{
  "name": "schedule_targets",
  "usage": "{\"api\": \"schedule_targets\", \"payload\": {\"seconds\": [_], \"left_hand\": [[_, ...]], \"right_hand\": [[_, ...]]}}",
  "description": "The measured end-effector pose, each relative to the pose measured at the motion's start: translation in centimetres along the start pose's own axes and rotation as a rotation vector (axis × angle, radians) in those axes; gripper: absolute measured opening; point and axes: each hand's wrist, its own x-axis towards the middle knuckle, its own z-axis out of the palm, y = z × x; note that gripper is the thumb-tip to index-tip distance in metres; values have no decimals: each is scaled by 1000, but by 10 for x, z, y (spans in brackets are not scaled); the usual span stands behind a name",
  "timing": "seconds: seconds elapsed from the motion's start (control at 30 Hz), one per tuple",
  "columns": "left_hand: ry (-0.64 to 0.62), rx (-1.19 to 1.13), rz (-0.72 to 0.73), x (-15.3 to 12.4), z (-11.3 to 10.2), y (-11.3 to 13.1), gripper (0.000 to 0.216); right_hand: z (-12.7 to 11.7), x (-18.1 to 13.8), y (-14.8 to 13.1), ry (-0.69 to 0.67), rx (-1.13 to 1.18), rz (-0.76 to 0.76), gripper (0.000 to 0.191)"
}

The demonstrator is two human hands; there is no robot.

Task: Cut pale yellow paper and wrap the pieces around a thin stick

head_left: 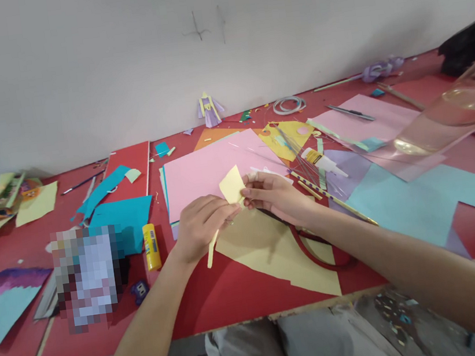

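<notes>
A small pale yellow piece of paper (232, 185) is pinched between my two hands above the table. My left hand (203, 222) is closed on its lower left side, and a narrow yellow paper strip (213, 251) hangs below that palm. On the other side, the thumb and fingers of my right hand (278, 197) pinch the paper's right edge. Scissors with red handles (307, 256) lie beneath my right wrist, their blades partly hidden. They rest over a larger yellow sheet (255, 245). A pink sheet (201, 171) lies just behind my hands.
On the red table, a yellow glue stick (151, 247) stands left, near blue paper (126, 216). A white glue bottle (323, 162) lies right of my hands. A clear cup (452, 114) stands far right. A purple paper dress figure (210, 110) leans on the wall.
</notes>
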Motion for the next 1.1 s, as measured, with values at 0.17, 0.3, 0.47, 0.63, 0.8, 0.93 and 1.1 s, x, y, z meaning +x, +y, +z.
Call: {"api": "schedule_targets", "payload": {"seconds": [0.17,0.3,0.47,0.63,0.8,0.93,1.1], "left_hand": [[-6,-115,-77,1,-2,4,15],[47,-174,-132,3,-1,6,10],[105,-237,-293,5,-1,9,3],[83,-361,-553,6,-3,13,9],[136,-499,-666,3,0,12,11],[133,-550,-788,3,0,13,9],[114,-567,-821,2,0,13,6]], "right_hand": [[1,-1,-1,-26,-17,12,33],[1,-2,-1,-30,-17,5,32],[3,-2,-1,-26,-43,-13,28],[3,-3,-1,-37,-64,-41,27],[4,-3,-1,-48,-68,-66,26],[3,-2,1,-42,-87,-110,28],[2,-1,3,-13,-141,-160,29]]}}
